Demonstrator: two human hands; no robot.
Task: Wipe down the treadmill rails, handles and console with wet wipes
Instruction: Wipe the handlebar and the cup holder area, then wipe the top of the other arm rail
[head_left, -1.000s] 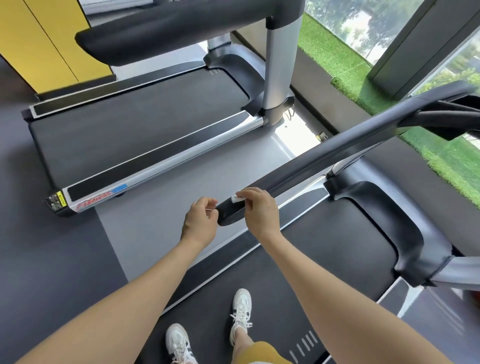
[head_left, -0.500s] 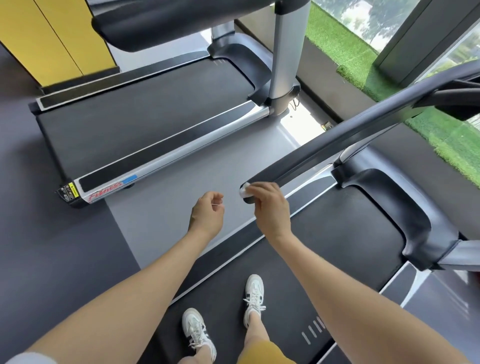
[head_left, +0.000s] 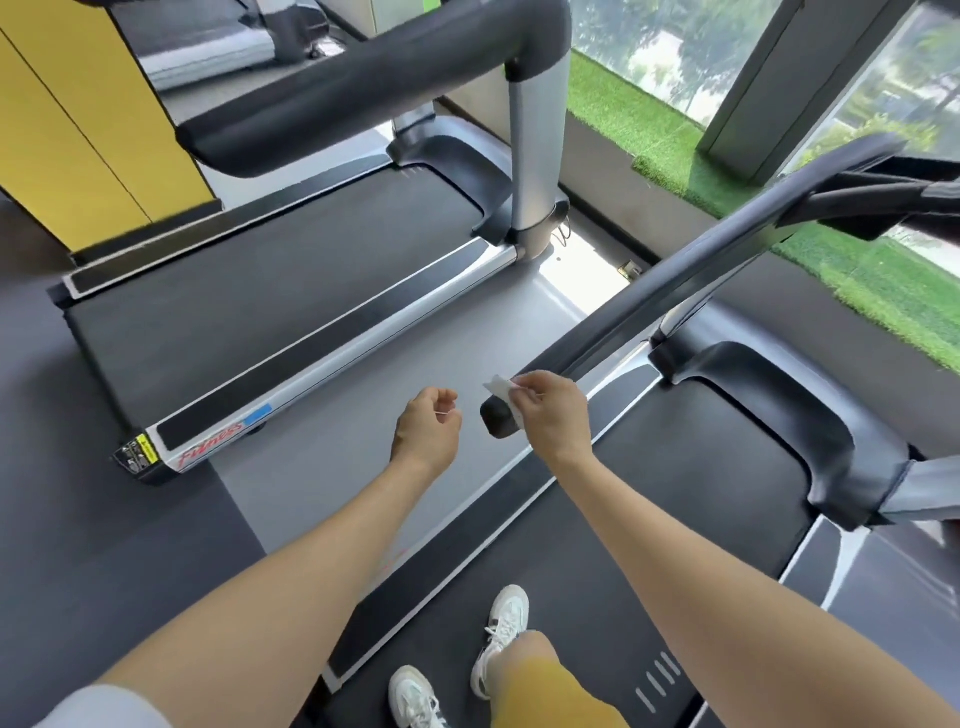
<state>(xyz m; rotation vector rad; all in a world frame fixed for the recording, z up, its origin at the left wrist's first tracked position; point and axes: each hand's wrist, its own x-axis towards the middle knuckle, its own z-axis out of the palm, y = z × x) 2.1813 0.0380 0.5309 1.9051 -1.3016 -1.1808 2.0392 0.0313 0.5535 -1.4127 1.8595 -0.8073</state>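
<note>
Wet wipe (head_left: 500, 387), small and white, sits pinched in the fingertips of my right hand (head_left: 553, 415), right at the blunt near end of the treadmill's black handrail (head_left: 649, 306). It looks thin, limp and light, probably slick with moisture, so I judge a bunched hold pressed flat against the rail will serve better than a corner pinch. My left hand (head_left: 427, 428) hovers just beside the handrail's end, fingers loosely curled; a thin pale sliver shows there, too small to identify.
</note>
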